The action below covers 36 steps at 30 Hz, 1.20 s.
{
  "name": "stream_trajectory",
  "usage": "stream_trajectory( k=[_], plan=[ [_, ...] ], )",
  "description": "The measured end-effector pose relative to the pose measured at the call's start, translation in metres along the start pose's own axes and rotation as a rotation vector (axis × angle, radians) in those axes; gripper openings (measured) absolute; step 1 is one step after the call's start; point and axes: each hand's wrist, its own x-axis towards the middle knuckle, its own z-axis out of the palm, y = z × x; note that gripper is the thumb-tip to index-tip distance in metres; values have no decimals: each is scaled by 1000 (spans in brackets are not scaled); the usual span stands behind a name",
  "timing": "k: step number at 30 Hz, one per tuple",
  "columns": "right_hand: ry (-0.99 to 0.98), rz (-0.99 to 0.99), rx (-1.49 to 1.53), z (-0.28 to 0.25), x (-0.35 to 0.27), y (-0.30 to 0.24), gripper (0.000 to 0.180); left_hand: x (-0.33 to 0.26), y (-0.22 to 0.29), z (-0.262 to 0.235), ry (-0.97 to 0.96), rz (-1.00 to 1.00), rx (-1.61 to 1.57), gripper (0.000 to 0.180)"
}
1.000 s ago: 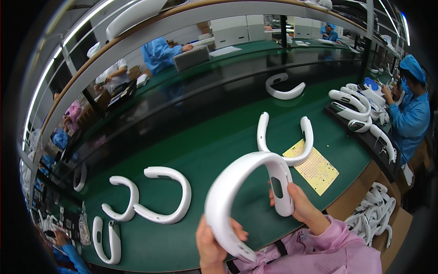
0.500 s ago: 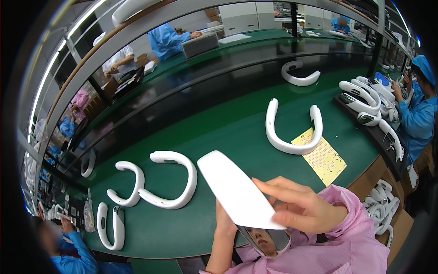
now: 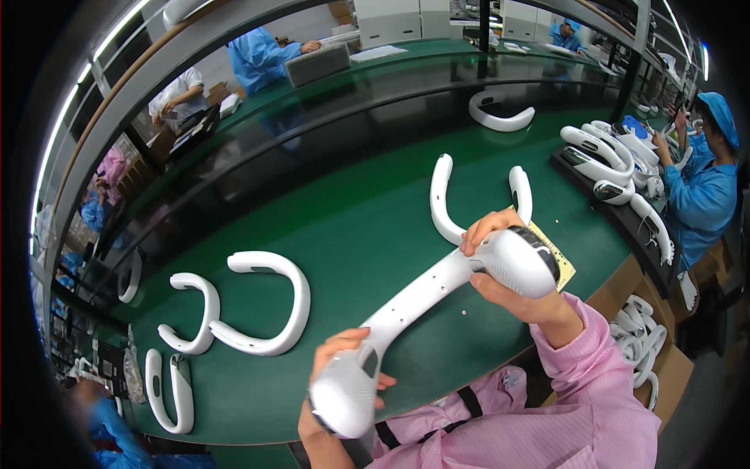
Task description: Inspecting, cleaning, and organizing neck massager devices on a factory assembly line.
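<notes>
Left grip (image 3: pixel 344 375), right grip (image 3: pixel 508 270): white neckband (image 3: pixel 430 293) ends.

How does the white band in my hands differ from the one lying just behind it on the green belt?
The held band is off the surface, gripped at both ends by the left hand and right hand; the lying band rests flat on the green belt, untouched. The held band looks stretched nearly straight; the lying band keeps its U curve, open end away from the person. Both are glossy white with thick ends.
</notes>
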Motion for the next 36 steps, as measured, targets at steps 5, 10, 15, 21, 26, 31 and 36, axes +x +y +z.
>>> stream_trajectory(
  k=[5, 10, 15, 21, 26, 31, 36],
  plan=[
    [-34, 301, 41, 2, 11, -18, 41, 11, 8, -5, 221, 61, 215, 71],
    [-126, 827, 527, 7, 20, -6, 45, 42, 0, 2, 509, -151, -577, 67],
    [-101, 841, 581, 17, 24, 5, 40, 35, -8, -11, 425, -232, -791, 62],
    [47, 803, 545, 28, 47, 47, 34, 37, 0, -24, 525, -233, -310, 51],
    [372, 754, 866, 35, 129, 118, 32, -3, 19, -68, 596, -53, 963, 48],
    [158, 921, 671, 39, 165, 155, 51, -24, 15, -106, 352, -185, 1588, 42],
    [-348, 646, 269, 66, 101, 120, 40, -9, 12, -109, 224, -29, 1417, 37]
  ],
)
